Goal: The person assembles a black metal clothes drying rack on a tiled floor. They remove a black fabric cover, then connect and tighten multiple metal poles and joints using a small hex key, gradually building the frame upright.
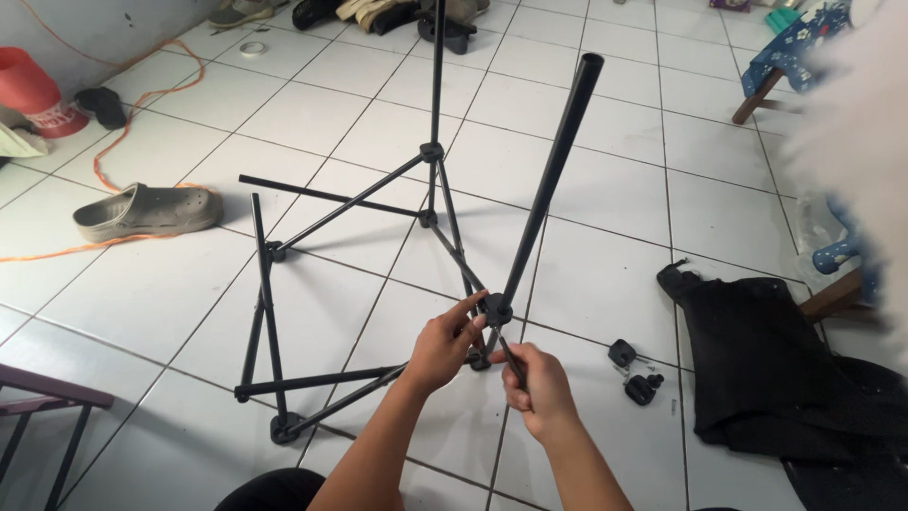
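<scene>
Fingers [465, 312] of the left hand [443, 348] pinched on the black hub [495, 308] at the foot of a long black tube [551, 180], low centre of the frame; right hand [539, 390] just below, curled shut around a thin black rod [509, 360] running up into that hub. Behind, mid-frame on the white tiled floor [605, 265], a black folding frame [350, 284] of jointed rods, largely linked and standing. Apparently unfinished: this tube not seated, small black fittings [634, 371] lying loose at lower right beside black fabric [776, 369], separate from the frame.
</scene>
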